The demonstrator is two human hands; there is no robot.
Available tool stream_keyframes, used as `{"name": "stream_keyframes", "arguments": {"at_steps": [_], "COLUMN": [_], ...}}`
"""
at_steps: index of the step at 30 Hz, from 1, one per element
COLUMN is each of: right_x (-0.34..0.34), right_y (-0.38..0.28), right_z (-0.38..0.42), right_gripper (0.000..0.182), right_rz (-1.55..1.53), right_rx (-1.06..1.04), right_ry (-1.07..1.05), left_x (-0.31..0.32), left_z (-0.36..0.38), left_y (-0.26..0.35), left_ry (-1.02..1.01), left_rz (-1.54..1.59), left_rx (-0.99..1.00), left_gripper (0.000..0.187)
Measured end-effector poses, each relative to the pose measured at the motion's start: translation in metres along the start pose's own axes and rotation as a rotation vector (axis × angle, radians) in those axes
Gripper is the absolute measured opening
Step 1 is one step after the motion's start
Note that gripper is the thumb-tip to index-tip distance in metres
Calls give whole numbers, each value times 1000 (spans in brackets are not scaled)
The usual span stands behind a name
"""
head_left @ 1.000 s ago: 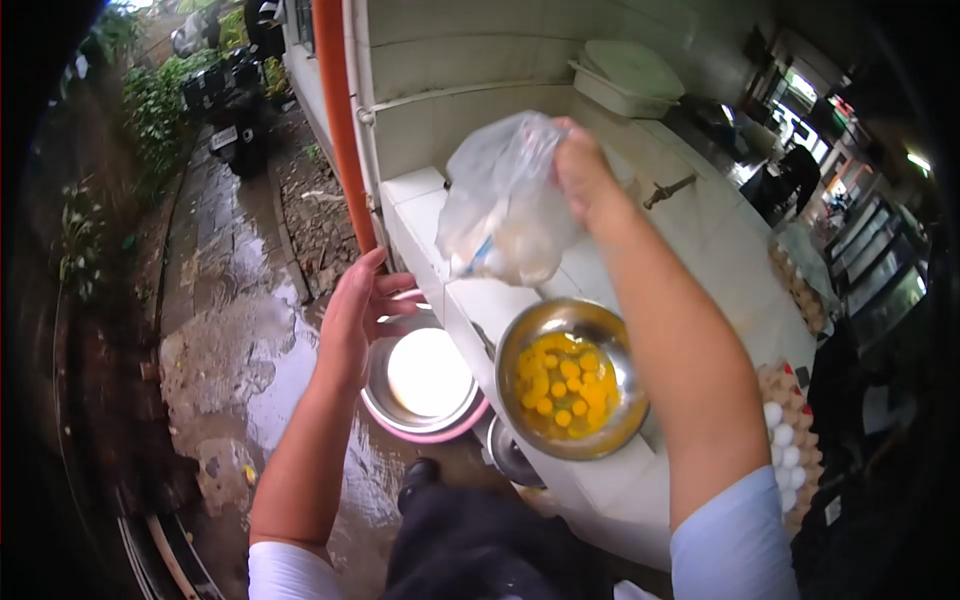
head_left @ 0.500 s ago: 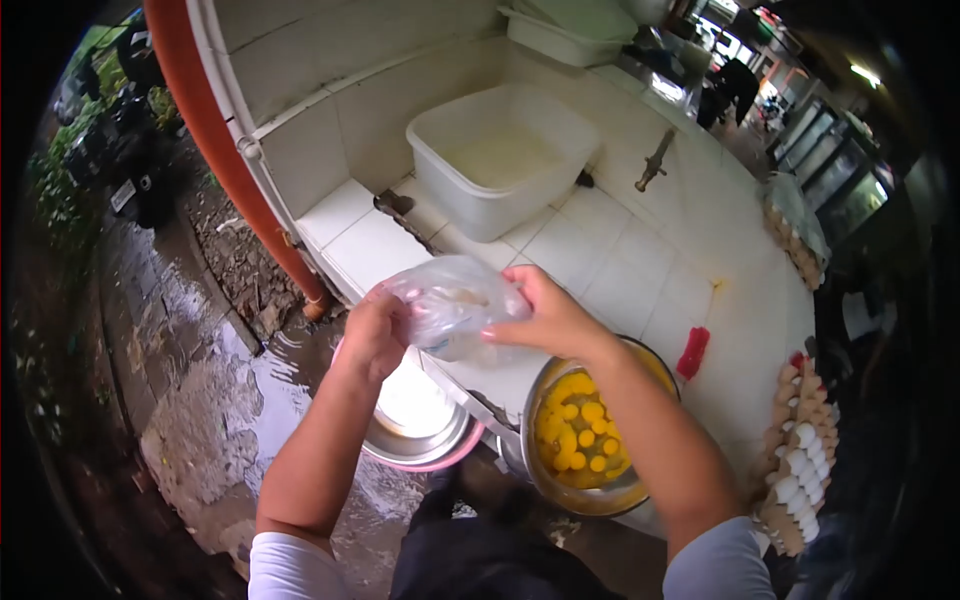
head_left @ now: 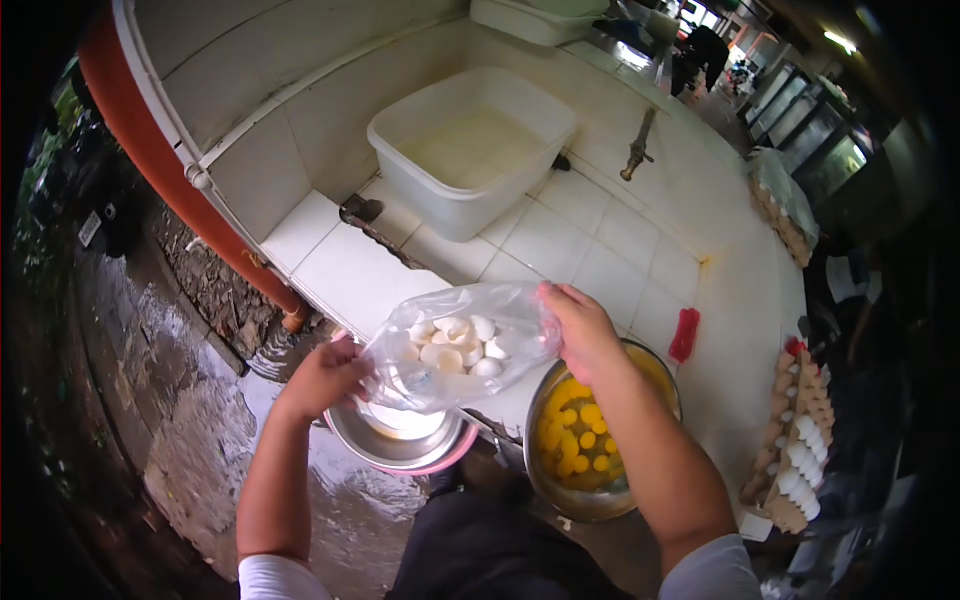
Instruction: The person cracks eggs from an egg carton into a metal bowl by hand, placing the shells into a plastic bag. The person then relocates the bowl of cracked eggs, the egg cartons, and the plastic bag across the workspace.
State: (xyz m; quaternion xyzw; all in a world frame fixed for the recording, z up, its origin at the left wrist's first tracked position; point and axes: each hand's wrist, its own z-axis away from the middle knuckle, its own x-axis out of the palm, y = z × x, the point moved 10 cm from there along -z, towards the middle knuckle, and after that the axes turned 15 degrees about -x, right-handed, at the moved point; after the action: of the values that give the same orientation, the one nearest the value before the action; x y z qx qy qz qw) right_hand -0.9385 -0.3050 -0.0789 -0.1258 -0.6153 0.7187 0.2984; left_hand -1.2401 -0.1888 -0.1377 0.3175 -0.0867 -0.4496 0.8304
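Note:
A clear plastic bag (head_left: pixel 400 335) is stretched between my two hands, with several white eggshells (head_left: pixel 462 342) visible inside. My left hand (head_left: pixel 328 378) is closed on the bag's left edge. At its right edge, my right hand (head_left: pixel 582 325) pinches the plastic. Below the bag sits a metal bowl (head_left: pixel 400 450) inside a pink basin (head_left: pixel 465 445). Beside my right forearm is a larger metal bowl (head_left: pixel 532 440) holding cracked eggs with several yellow yolks (head_left: pixel 580 435).
A white tub (head_left: pixel 465 205) of cloudy liquid stands on the tiled basin (head_left: pixel 590 245). A tap (head_left: pixel 638 150) and a red object (head_left: pixel 684 335) are to the right. Egg trays (head_left: pixel 795 440) line the right side. An orange pipe (head_left: pixel 170 180) runs along the left.
My hands have moved apart, spreading the bag wider, and the eggshells inside now show clearly. The view has shifted slightly.

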Motion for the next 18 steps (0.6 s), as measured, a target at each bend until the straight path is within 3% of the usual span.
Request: {"name": "stream_keyframes", "arguments": {"at_steps": [1,3,4,7,8,9,11,12,13,15,16,17,18], "right_x": [-7,-15,-19,-22,-23,-29,-31,-35,-37,-42,-41,-40,-35], "right_y": [3,1,4,19,27,34,56,55,53,55,58,60,60], "right_z": [-7,-10,-7,-2,1,-1,-3,-3,-6,-8,-10,-11,-12], "right_gripper": [21,21,21,20,19,19,18,18,18,18,20,21,21], "right_rz": [-6,-12,33,29,-21,-22,-372,-375,-453,-542,-522,-501,-507], "right_rx": [-30,-63,-16,43,59,55,195,197,199,197,154,113,117], "right_ry": [24,49,70,67,42,48,93,97,103,119,101,79,80], "left_x": [1,4,2,-9,-8,-12,-14,0,0,10,25,22,13], "left_z": [-6,-13,-13,-45,-57,-58,-69,-24,-23,-5,-3,-6,-16], "left_y": [0,25,36,51,58,58,41,67,60,61,52,50,45], "left_ry": [-4,-363,-364,-477,-787,-793,-529,-321,-321,29,-119,-120,-148], "left_rz": [-10,933,1117,1332,1360,1356,1187,933,925,-176,-234,-240,-54], "left_rx": [-2,169,192,309,422,419,210,284,279,461,328,320,267], "left_gripper": [29,20,18,20,25,25,37,48,48,46,44,44,37]}}
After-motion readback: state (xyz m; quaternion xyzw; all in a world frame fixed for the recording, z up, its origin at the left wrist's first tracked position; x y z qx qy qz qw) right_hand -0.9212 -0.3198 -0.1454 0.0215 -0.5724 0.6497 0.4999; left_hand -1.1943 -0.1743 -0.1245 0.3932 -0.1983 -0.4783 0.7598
